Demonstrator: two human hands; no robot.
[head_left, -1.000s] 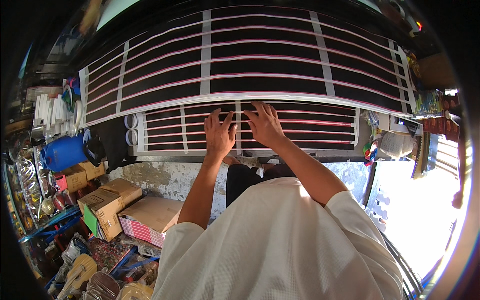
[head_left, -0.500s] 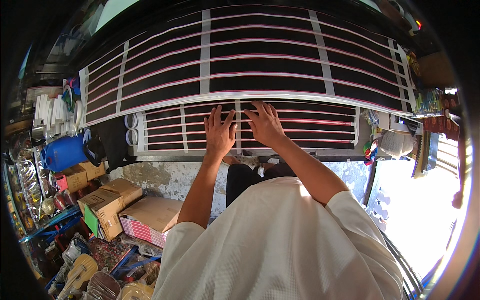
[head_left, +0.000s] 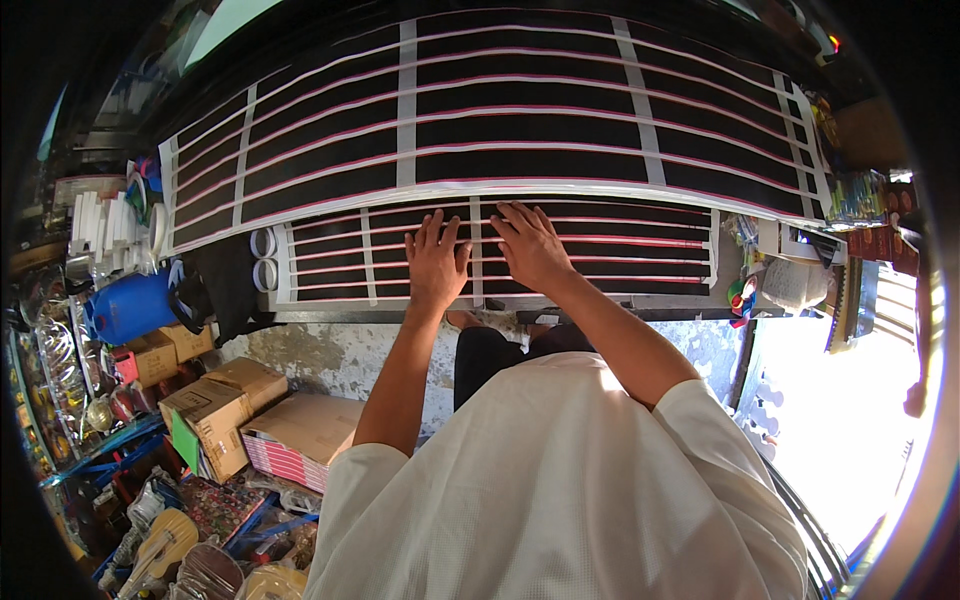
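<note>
My left hand [head_left: 436, 268] lies palm down with fingers spread on a long black sheet [head_left: 620, 265] crossed by white and pink stripes. Just to its right, my right hand [head_left: 534, 248] rests the same way on that sheet, fingers apart. Between the two hands runs a pale vertical band [head_left: 477, 255] of the sheet. Neither hand grips anything. Beyond my fingertips, a larger striped black sheet [head_left: 530, 130] spreads over the far side, its near edge overlapping the back of the smaller one. The palms hide part of the stripes.
White tape rolls [head_left: 264, 274] sit at the sheet's left end, near a blue container [head_left: 130, 305]. Cardboard boxes [head_left: 207, 420] and a small wrapped guitar [head_left: 165, 545] lie lower left. A white bundle [head_left: 795, 285] is at the right, beside bright light.
Both hands have shifted very slightly left and stay flat on the smaller sheet. The sheets show no clear movement.
</note>
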